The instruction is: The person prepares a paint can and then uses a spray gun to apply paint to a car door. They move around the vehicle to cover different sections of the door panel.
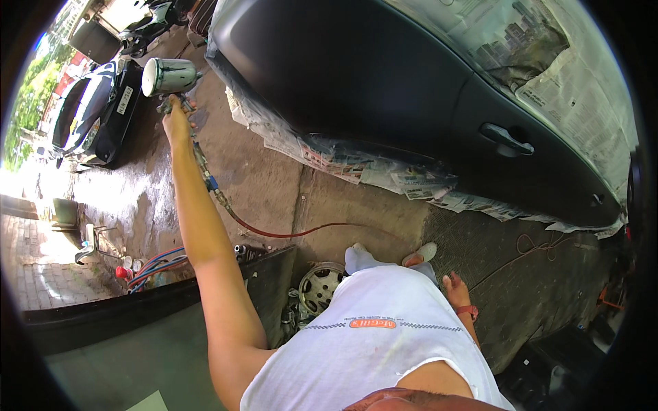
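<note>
Stretched far out to the left, my left hand (179,122) is closed round the handle of a paint spray gun (168,105). A whitish paint cup (169,77) with dark drips sits on the gun. From the gun's lower end a red air hose (274,235) curves back toward my feet. To the right of the gun, apart from it, stands a matte black car door panel (363,75) with a door handle (507,139). My right hand (458,290) hangs beside my body with a red band at the wrist, its fingers apart and holding nothing.
Newspaper masking (329,161) edges the panel's bottom and covers the window area. A glass pane (130,349) lies at lower left, near a wheel (320,288) and bundled hoses (156,266). A parked black car (96,113) stands at far left. Another hose (541,246) crosses the floor at right.
</note>
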### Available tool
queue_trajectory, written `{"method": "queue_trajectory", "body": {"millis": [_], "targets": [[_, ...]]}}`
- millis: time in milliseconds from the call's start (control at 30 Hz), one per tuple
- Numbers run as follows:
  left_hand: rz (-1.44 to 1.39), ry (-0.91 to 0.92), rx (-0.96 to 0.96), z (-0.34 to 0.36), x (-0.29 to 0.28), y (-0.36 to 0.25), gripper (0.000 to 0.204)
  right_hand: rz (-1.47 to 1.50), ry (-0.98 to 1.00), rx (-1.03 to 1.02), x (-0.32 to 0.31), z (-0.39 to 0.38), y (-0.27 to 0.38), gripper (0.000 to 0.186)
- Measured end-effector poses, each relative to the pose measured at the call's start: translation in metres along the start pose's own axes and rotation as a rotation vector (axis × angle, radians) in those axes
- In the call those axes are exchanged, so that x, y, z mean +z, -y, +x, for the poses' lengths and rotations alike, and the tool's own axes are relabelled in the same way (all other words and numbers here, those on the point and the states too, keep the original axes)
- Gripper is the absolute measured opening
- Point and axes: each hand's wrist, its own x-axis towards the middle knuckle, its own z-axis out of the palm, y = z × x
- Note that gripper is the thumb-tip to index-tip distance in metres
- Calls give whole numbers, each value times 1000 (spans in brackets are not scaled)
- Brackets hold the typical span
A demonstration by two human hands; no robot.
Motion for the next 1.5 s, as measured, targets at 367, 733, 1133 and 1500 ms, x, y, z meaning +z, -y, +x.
{"method": "queue_trajectory", "body": {"millis": [367, 733, 1133, 1500], "targets": [[-445, 820, -134, -140, -15, 22, 51, 104, 28, -29, -6, 34, 13, 69], [-134, -207, -246, -152, 0, 128, 50, 35, 94, 58, 1, -3, 11, 71], [67, 443, -355, -345, 46, 102, 27, 14, 153, -57, -15, 14, -8, 69], [6, 1255, -53, -531, 241, -7, 95, 681, -1, -700, -53, 8, 166, 73]]}}
